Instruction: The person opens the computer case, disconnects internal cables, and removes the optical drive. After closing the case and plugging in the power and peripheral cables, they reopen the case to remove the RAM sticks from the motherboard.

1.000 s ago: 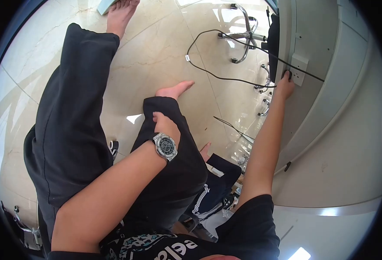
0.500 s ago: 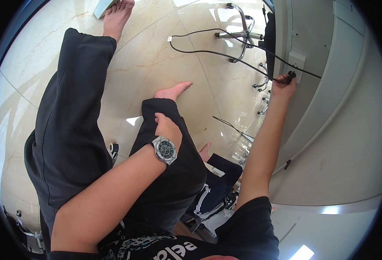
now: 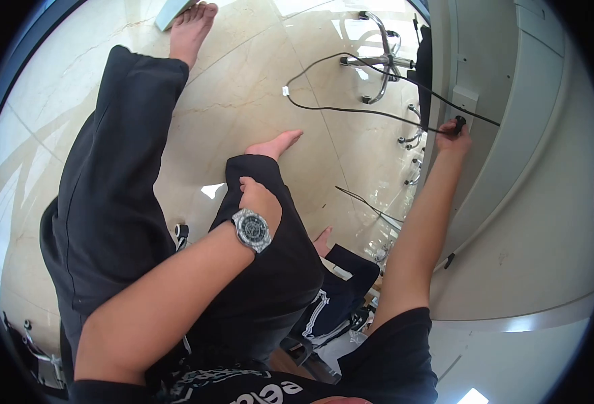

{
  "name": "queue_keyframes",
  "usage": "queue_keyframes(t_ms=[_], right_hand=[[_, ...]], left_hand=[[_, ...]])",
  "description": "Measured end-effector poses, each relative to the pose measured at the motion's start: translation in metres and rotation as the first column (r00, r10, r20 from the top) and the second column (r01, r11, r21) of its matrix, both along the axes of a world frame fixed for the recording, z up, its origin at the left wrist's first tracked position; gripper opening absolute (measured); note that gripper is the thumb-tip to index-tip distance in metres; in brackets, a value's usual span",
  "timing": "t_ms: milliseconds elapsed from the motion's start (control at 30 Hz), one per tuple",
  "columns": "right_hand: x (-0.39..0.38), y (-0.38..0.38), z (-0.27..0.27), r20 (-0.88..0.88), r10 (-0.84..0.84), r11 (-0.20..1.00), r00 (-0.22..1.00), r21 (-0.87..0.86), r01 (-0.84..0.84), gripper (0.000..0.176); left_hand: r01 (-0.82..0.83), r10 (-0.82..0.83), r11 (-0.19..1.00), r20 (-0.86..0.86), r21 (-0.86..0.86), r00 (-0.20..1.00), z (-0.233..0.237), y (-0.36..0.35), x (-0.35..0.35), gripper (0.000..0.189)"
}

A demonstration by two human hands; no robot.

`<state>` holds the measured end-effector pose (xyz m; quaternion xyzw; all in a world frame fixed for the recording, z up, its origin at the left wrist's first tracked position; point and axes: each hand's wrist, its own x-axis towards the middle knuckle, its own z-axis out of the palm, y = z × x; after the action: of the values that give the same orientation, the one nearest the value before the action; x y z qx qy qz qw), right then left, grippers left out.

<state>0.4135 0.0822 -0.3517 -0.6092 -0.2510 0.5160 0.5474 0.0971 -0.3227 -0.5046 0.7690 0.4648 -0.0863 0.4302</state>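
Note:
My right hand (image 3: pixel 453 138) is closed around a black power plug (image 3: pixel 459 124), low beside a grey panel. The plug overlaps the lower part of a white wall socket (image 3: pixel 466 99), whose upper part shows uncovered. From the plug a black cable (image 3: pixel 351 108) loops out over the floor, carrying a small white tag (image 3: pixel 285 91), and runs back past the socket to the panel. My left hand (image 3: pixel 260 205), with a watch (image 3: pixel 252 229) on its wrist, lies on my dark trouser leg (image 3: pixel 270 283). One finger is stretched out; the others are mostly hidden.
A chair's chrome wheeled base (image 3: pixel 384 60) stands near the panel, with more casters behind it. Another thin dark cable (image 3: pixel 364 198) lies on the tiled floor (image 3: pixel 209 141). A person's bare foot and dark striped trousers (image 3: pixel 340 283) are at my right. The white panel (image 3: pixel 539 195) curves along the right.
My right hand and the plug have shifted slightly down and right in view, showing more of the socket. The cable loop has narrowed and its tag has moved right. My left hand stays put.

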Motion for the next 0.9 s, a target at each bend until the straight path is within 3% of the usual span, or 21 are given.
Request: queue_keyframes(t_ms=[100, 167, 200, 267, 333, 367, 400, 433, 500, 533, 567, 600, 667, 700, 767, 800, 867, 900], right_hand=[[0.007, 0.011, -0.001, -0.004, -0.027, 0.999, 1.000, -0.047, 0.027, 0.043], [0.007, 0.013, -0.019, 0.095, -0.002, 0.999, 0.995, 0.043, -0.002, 0.047], [-0.001, 0.014, -0.024, 0.051, 0.017, 0.998, 0.999, 0.053, -0.020, 0.047], [-0.010, -0.015, -0.037, 0.122, -0.213, 0.977, 0.969, 0.046, 0.209, 0.052], [-0.049, -0.086, -0.052, 0.421, -0.223, 0.973, 0.879, 0.153, 0.173, 0.055], [-0.038, -0.122, -0.074, 0.441, -0.050, 0.962, 0.896, 0.263, -0.075, 0.046], [-0.041, -0.163, -0.095, 0.494, 0.067, 0.968, 0.867, 0.179, -0.176, 0.039], [-0.077, -0.227, -0.104, 0.379, 0.148, 0.970, 0.913, 0.123, -0.208, 0.035], [-0.097, -0.341, -0.124, 0.358, 0.436, 0.898, 0.826, -0.232, -0.373, 0.045], [-0.074, -0.379, -0.153, 0.508, 0.730, 0.680, 0.457, -0.603, -0.417, 0.053], [-0.132, -0.453, -0.099, 0.565, 0.753, 0.642, 0.336, -0.522, -0.561, 0.045], [-0.157, -0.480, -0.063, 0.455, 0.820, 0.320, -0.347, -0.868, -0.381, 0.042], [-0.165, -0.518, -0.086, 0.443, 0.652, 0.307, -0.615, -0.896, -0.320, 0.037], [-0.173, -0.525, -0.087, 0.478, 0.648, 0.336, -0.593, -0.878, -0.341, 0.037], [-0.184, -0.537, -0.088, 0.659, 0.748, 0.562, 0.080, -0.565, -0.604, 0.037], [-0.182, -0.537, -0.091, 0.671, 0.734, 0.582, 0.106, -0.541, -0.607, 0.037], [-0.166, -0.524, -0.086, 0.661, 0.599, 0.697, 0.452, -0.152, -0.701, 0.043], [-0.157, -0.516, -0.071, 0.562, 0.547, 0.762, 0.620, -0.027, -0.647, 0.048]], left_hand=[[-0.060, 0.061, 0.997, -0.024, 0.041, 0.998, -0.005, -0.004, -0.012, 0.026], [-0.054, 0.056, 0.998, -0.051, 0.041, 0.997, 0.004, -0.002, -0.022, 0.025], [-0.063, 0.064, 0.998, -0.072, 0.024, 0.995, 0.008, 0.002, -0.031, 0.024], [-0.102, 0.102, 0.995, -0.001, -0.022, 0.995, 0.016, 0.006, -0.042, 0.024], [-0.067, 0.057, 0.995, 0.131, 0.078, 0.990, 0.034, 0.010, -0.065, 0.030], [-0.097, 0.092, 0.995, 0.177, 0.020, 0.980, 0.039, 0.008, -0.069, 0.043], [-0.132, 0.135, 0.991, 0.220, -0.030, 0.966, 0.035, 0.010, -0.070, 0.059], [-0.134, 0.117, 0.988, 0.201, 0.072, 0.973, 0.026, 0.004, -0.067, 0.049], [-0.111, 0.085, 0.971, 0.129, 0.212, 0.988, 0.011, 0.000, -0.090, 0.043], [-0.181, 0.140, 0.970, 0.231, 0.165, 0.963, 0.009, -0.003, -0.105, 0.045], [-0.237, 0.190, 0.966, 0.338, 0.105, 0.922, 0.012, -0.008, -0.116, 0.048], [-0.222, 0.170, 0.965, 0.310, 0.141, 0.935, 0.017, -0.011, -0.127, 0.048], [-0.350, 0.308, 0.933, 0.316, 0.082, 0.897, 0.039, -0.013, -0.153, 0.052], [-0.379, 0.320, 0.919, 0.357, 0.108, 0.877, 0.064, -0.015, -0.159, 0.049], [-0.426, 0.307, 0.900, 0.558, 0.094, 0.771, 0.115, -0.013, -0.159, 0.047], [-0.422, 0.323, 0.906, 0.661, -0.011, 0.677, 0.148, -0.008, -0.157, 0.047], [-0.345, 0.338, 0.916, 0.855, -0.204, 0.392, 0.226, -0.012, -0.153, 0.060], [-0.296, 0.339, 0.920, 0.901, -0.257, 0.269, 0.261, -0.016, -0.154, 0.066]])
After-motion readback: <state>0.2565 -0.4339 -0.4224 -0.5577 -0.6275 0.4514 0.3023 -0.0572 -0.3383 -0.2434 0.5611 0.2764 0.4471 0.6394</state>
